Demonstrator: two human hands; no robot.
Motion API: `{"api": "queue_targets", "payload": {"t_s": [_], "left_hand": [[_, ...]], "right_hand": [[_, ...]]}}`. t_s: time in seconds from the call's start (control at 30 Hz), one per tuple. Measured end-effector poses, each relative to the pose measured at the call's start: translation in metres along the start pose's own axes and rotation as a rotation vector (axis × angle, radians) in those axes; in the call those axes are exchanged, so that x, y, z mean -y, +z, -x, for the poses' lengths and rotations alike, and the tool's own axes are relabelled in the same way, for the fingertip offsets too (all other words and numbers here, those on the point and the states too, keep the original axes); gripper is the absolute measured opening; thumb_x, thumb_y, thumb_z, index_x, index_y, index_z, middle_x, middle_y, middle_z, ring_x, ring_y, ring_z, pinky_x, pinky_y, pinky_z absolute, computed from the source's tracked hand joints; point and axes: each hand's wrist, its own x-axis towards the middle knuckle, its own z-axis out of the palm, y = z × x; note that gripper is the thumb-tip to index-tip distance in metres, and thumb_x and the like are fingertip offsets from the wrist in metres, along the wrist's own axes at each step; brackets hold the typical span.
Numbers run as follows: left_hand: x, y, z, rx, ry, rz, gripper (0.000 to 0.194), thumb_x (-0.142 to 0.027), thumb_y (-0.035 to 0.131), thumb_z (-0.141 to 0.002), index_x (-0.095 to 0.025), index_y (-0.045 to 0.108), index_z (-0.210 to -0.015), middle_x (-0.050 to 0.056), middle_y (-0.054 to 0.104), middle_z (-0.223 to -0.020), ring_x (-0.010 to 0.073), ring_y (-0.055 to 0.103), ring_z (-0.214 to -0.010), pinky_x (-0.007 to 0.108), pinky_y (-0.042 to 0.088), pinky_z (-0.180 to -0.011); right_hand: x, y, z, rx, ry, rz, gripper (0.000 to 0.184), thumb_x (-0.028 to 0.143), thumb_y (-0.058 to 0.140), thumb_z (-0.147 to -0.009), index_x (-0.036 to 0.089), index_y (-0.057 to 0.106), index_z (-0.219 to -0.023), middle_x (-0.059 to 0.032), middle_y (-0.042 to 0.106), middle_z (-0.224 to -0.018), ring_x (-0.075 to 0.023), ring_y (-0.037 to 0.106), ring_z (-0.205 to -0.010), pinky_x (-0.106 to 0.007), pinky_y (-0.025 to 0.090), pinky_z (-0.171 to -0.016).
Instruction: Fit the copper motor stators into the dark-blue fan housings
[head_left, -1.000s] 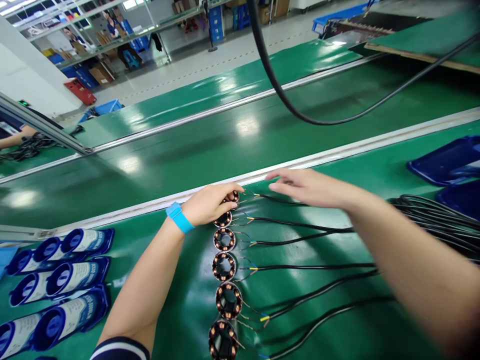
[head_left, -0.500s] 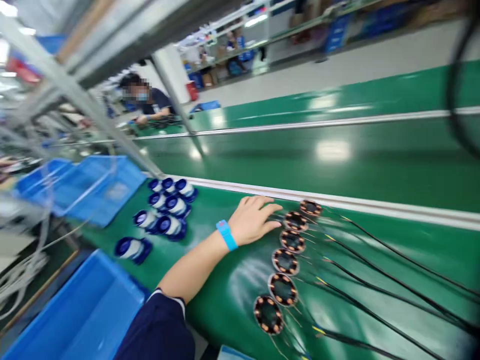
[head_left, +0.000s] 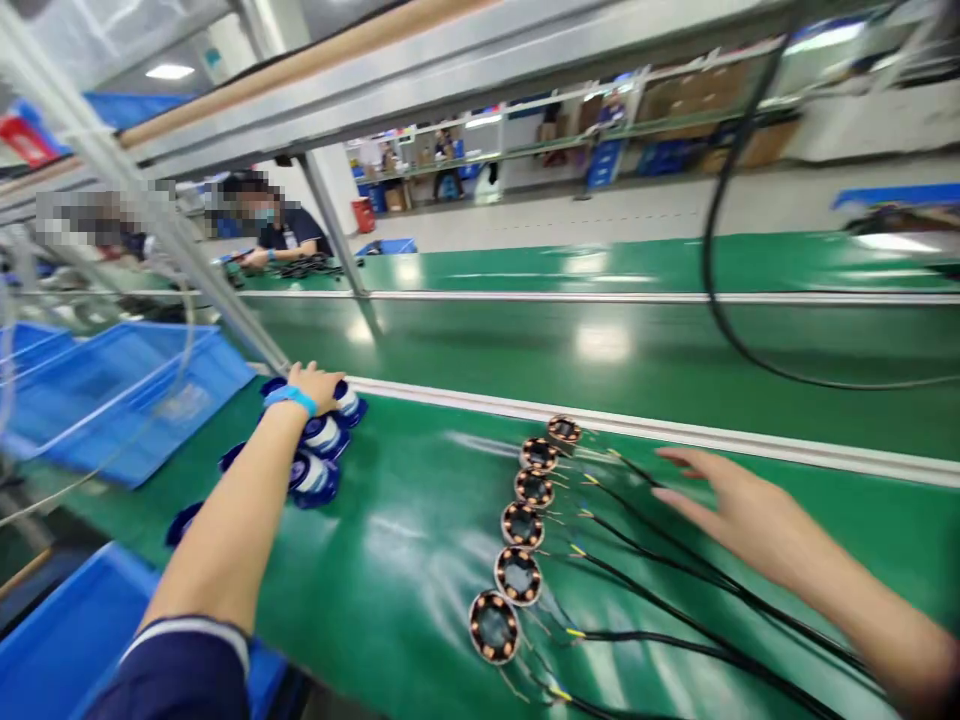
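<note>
My left hand point(head_left: 317, 386), a blue band on its wrist, reaches far left and rests on a cluster of blue-and-white spools point(head_left: 322, 436) on the green mat; its fingers curl over the farthest spool point(head_left: 349, 402). A curved row of several copper-wound stator rings point(head_left: 523, 524) lies mid-mat, each with thin coloured leads joined to black cables point(head_left: 675, 580) running right. My right hand point(head_left: 739, 512) hovers flat and open just above those cables, holding nothing.
Blue plastic bins point(head_left: 112, 395) stand at the left and front left point(head_left: 67, 640). A green conveyor belt point(head_left: 600, 350) runs behind a white rail point(head_left: 675, 432). A black hose point(head_left: 720, 300) hangs over the belt. A seated person point(head_left: 281, 228) works at the far left.
My left hand left the stator row and moved left onto the spools. My right hand came back into view above the cables. The view swung slightly right.
</note>
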Motion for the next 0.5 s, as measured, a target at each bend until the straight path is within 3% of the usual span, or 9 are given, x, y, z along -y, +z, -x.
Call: {"api": "queue_targets", "payload": {"t_s": [0.1,0.23,0.37,0.5], "left_hand": [[-0.016,0.007,-0.004,0.021,0.101,0.032,0.066,-0.043,0.063,-0.082,-0.012,0.054,-0.140,0.022,0.065,-0.119,0.0373,0.065,-0.108,0.046,0.047,-0.097],[-0.065,0.020,0.011,-0.070,0.349,0.225,0.070,-0.057,0.051,-0.090,-0.016,0.045,-0.146,0.016,0.060,-0.122,0.0283,0.063,-0.111,0.037,0.047,-0.102],[-0.120,0.021,0.018,-0.148,0.648,0.538,0.068,-0.055,0.069,-0.082,-0.021,0.051,-0.138,0.011,0.061,-0.130,0.0284,0.058,-0.120,0.041,0.045,-0.107],[-0.165,0.002,0.007,-0.234,0.687,0.741,0.066,-0.047,0.079,-0.076,-0.022,0.056,-0.132,0.008,0.063,-0.125,0.0267,0.062,-0.112,0.039,0.052,-0.097]], "right_hand": [[0.007,0.016,-0.020,0.129,0.083,-0.155,0.054,0.043,0.066,-0.077,0.022,0.056,-0.126,-0.0109,0.066,-0.118,-0.0283,0.066,-0.099,-0.047,0.053,-0.091],[0.024,0.040,-0.052,0.118,0.131,-0.205,0.057,0.031,0.075,-0.071,0.018,0.057,-0.123,-0.0064,0.067,-0.103,-0.0205,0.065,-0.086,-0.036,0.055,-0.082],[0.045,0.056,-0.069,0.096,0.133,-0.220,0.058,0.033,0.080,-0.075,0.020,0.058,-0.127,-0.0019,0.065,-0.097,-0.0153,0.060,-0.076,-0.029,0.050,-0.075],[0.061,0.058,-0.078,0.064,0.134,-0.171,0.050,0.043,0.080,-0.078,0.022,0.065,-0.122,0.0006,0.061,-0.081,-0.0171,0.057,-0.071,-0.028,0.042,-0.065]]}}
